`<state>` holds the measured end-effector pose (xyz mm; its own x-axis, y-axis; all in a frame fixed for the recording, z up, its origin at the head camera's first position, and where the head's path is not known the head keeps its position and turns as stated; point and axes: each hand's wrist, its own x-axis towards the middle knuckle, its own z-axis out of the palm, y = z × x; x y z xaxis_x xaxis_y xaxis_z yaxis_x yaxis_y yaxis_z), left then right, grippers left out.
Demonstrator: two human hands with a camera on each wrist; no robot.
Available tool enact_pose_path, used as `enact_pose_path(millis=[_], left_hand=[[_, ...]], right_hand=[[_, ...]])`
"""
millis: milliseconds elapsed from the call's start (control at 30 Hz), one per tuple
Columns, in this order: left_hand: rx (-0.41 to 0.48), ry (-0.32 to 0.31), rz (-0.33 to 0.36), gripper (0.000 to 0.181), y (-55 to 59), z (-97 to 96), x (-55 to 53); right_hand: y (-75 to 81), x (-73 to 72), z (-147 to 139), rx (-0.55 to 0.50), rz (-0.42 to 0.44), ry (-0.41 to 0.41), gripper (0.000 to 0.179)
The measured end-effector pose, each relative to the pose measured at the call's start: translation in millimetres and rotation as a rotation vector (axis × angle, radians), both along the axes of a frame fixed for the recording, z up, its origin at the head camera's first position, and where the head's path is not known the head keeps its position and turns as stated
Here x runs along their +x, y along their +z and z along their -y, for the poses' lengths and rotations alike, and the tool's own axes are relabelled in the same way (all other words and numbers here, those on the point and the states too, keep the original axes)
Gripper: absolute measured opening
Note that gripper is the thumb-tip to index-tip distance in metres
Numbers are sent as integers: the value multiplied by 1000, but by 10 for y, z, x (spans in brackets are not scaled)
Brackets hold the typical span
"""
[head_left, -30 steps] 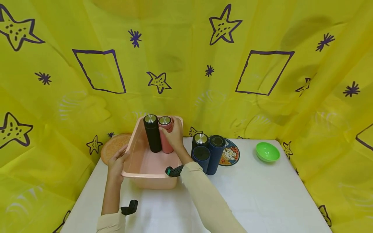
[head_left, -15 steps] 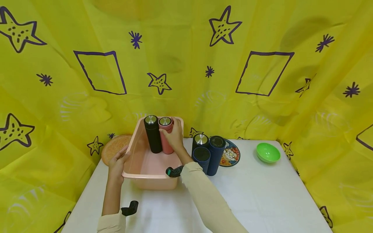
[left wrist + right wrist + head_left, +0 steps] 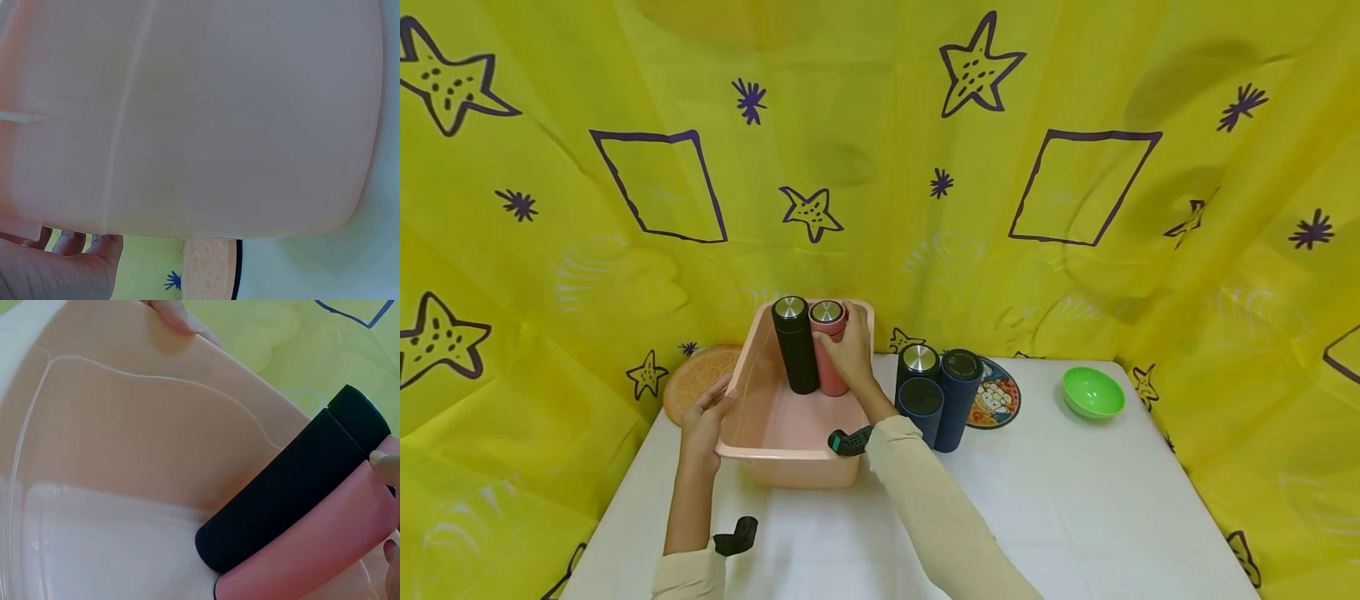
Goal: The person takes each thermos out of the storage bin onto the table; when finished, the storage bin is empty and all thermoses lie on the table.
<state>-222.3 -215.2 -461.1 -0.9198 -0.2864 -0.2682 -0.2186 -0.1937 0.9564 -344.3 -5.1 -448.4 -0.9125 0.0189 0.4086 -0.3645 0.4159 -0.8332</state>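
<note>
A pink plastic tub (image 3: 784, 423) stands on the white table. Inside, toward its far end, a black flask (image 3: 797, 358) and a pink flask (image 3: 829, 367) stand upright side by side, both with silver-topped lids. My right hand (image 3: 850, 348) grips the pink flask near its top, thumb on the near side. In the right wrist view the pink flask (image 3: 319, 544) lies against the black flask (image 3: 281, 487). My left hand (image 3: 702, 425) holds the tub's left rim, its fingers partly hidden behind the wall. The left wrist view is mostly filled by the tub's outer wall (image 3: 250, 125).
Right of the tub stand three dark flasks: a silver-topped one (image 3: 917, 358), a shorter blue one (image 3: 921, 400) and a taller blue one (image 3: 957, 408). Behind them lies a patterned round mat (image 3: 996, 400). A green bowl (image 3: 1092, 393) sits far right; an orange round mat (image 3: 681, 387) lies left.
Both hands, the tub and the flasks keep the same arrangement. Only a slight shift of the head view shows.
</note>
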Motion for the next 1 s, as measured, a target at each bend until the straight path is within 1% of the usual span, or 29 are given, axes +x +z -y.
enact_pose_path(millis=[300, 533, 800, 1000], left_hand=[[3, 5, -19, 51, -4, -11, -2], [-1, -2, -2, 52, -16, -9, 13], [4, -2, -11, 53, -18, -9, 5], [-1, -4, -9, 53, -9, -7, 11]], right_hand=[[5, 9, -2, -10, 3, 2, 69], [-8, 20, 1, 10, 17, -2, 71], [8, 16, -2, 10, 24, 11, 71], [-1, -1, 20, 46, 32, -2, 72]])
